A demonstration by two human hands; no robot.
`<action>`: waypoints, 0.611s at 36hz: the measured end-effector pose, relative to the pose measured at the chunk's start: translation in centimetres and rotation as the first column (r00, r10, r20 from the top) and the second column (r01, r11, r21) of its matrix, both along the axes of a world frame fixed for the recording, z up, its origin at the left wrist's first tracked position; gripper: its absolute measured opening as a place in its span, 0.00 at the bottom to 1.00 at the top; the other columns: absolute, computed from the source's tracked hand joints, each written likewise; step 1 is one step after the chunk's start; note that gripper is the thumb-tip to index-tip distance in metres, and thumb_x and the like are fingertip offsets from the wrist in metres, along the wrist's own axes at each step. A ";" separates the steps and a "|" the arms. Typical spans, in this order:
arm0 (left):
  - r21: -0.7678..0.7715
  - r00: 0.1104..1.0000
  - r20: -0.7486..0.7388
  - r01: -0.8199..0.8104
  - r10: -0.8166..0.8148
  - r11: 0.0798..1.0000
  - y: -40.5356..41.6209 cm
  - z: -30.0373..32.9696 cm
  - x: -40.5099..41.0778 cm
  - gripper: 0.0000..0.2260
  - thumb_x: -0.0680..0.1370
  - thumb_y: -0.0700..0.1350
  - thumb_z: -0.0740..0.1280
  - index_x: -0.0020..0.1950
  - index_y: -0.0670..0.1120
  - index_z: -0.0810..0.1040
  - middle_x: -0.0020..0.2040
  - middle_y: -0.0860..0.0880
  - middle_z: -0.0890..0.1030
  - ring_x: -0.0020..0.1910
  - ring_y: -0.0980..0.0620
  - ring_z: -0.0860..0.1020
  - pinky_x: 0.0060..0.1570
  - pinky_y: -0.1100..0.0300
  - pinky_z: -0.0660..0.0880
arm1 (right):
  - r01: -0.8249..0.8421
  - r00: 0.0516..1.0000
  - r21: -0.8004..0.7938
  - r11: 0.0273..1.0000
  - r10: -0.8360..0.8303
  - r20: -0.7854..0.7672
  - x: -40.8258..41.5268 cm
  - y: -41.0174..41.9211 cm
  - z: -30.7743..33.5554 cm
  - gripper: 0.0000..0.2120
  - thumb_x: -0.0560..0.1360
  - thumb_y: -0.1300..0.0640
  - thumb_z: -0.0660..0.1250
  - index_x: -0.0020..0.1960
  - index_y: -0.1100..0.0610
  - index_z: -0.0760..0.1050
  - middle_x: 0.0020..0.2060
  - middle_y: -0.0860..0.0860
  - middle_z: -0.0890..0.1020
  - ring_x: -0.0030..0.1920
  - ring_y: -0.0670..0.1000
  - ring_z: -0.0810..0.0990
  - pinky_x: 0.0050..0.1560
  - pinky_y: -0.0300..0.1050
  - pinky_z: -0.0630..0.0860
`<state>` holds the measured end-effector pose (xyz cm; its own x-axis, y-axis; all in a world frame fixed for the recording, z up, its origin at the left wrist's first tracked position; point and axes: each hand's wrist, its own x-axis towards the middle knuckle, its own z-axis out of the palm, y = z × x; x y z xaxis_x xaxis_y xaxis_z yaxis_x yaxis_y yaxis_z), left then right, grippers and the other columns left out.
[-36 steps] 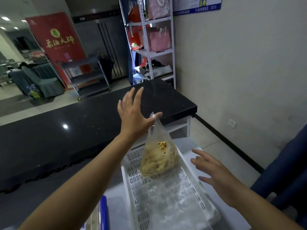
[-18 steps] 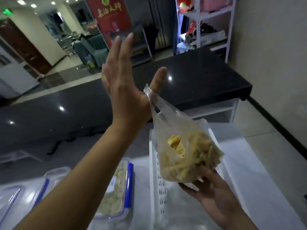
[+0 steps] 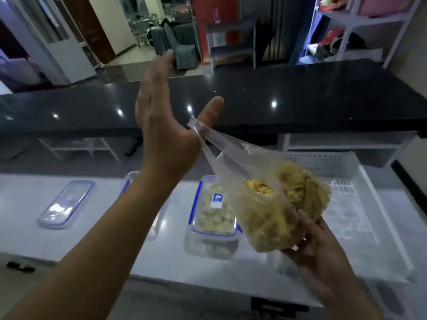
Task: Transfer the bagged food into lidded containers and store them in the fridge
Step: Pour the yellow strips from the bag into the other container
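A clear plastic bag of yellow food strips (image 3: 272,218) hangs in the air over the white table (image 3: 97,245). Its handles loop over the web of my left hand (image 3: 166,132), whose fingers and thumb are stretched straight up. My right hand (image 3: 323,252) cups the bag's bottom from below, thumb on its side. Under the bag stands a lidded clear container with blue clips (image 3: 213,218), filled with pale food pieces. A second clear container (image 3: 129,181) is mostly hidden behind my left forearm. A clear blue-rimmed lid (image 3: 65,204) lies flat at the left.
A white perforated basket (image 3: 360,204) with crumpled plastic in it sits on the table's right end. A long black counter (image 3: 300,95) runs behind the table. Beyond it are shelving racks (image 3: 369,24), a cart and chairs. The table's front edge is near my arms.
The bag has been lifted out of the basket and carried left over the table. My right hand came up under it and now cups its bottom. The view swung left and down.
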<state>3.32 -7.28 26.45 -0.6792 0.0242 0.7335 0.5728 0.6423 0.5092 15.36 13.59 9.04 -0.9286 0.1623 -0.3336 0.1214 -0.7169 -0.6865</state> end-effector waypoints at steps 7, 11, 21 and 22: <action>0.028 0.996 0.063 -0.064 0.063 0.998 -12.8 -2.3 4.1 0.37 0.78 0.60 0.68 0.79 0.41 0.61 0.78 0.42 0.64 0.78 0.45 0.61 0.75 0.41 0.61 | -0.114 0.993 0.169 0.979 0.109 0.038 4.4 -11.1 -1.2 0.20 0.68 0.53 0.72 0.60 0.49 0.81 0.57 0.53 0.85 0.51 0.54 0.86 0.48 0.58 0.81; -0.006 0.991 0.104 -0.079 0.080 0.997 -18.5 -4.1 5.2 0.37 0.77 0.60 0.69 0.79 0.44 0.61 0.78 0.43 0.63 0.78 0.46 0.60 0.75 0.39 0.59 | -0.130 0.989 0.227 0.965 0.112 0.092 5.8 -16.3 -2.1 0.17 0.69 0.54 0.71 0.58 0.50 0.82 0.54 0.54 0.86 0.47 0.53 0.86 0.49 0.58 0.79; -0.076 0.970 0.197 -0.129 0.141 0.989 -26.2 -9.6 0.0 0.35 0.76 0.56 0.70 0.80 0.48 0.61 0.80 0.43 0.60 0.79 0.44 0.57 0.77 0.43 0.51 | -0.039 0.993 0.450 0.892 -0.016 0.118 1.4 -18.4 -0.6 0.13 0.74 0.58 0.70 0.58 0.47 0.81 0.53 0.52 0.86 0.48 0.52 0.87 0.51 0.61 0.80; -0.079 0.965 0.214 -0.140 0.154 0.987 -26.7 -10.4 -0.9 0.35 0.77 0.55 0.70 0.80 0.49 0.61 0.80 0.43 0.60 0.79 0.44 0.56 0.77 0.42 0.52 | -0.029 0.994 0.470 0.882 -0.025 0.108 0.3 -18.6 -0.7 0.14 0.73 0.58 0.70 0.58 0.47 0.81 0.53 0.53 0.86 0.48 0.52 0.87 0.50 0.60 0.81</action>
